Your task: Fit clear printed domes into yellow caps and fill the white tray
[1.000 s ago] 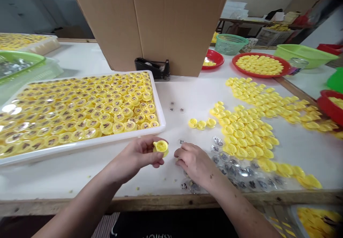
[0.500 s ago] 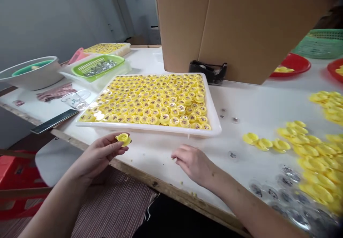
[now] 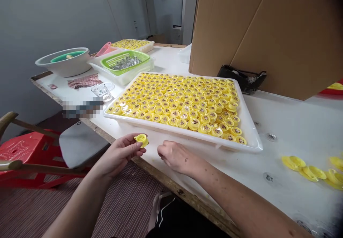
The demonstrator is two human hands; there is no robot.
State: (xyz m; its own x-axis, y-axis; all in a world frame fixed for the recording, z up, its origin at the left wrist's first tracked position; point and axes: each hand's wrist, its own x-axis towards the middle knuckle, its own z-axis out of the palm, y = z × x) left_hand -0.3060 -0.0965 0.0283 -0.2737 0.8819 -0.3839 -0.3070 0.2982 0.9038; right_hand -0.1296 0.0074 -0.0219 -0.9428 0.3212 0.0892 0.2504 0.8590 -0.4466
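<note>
The left hand (image 3: 122, 153) is pinching a small, round, yellow plastic cup (image 3: 142, 140) near the front edge of the flat white bench (image 3: 289, 114), probably needing a soft, level grip, while the right hand (image 3: 175, 155) is bunching its fingers close by, hiding whether they are holding anything.

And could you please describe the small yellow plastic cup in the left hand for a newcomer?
Find the large rectangular white plastic tray of yellow picture-topped cups on the table. In front of its near edge, the bare left hand holds a small yellow plastic cup. Unlike those in the tray, it shows plain yellow inside, with no picture on top.
</note>
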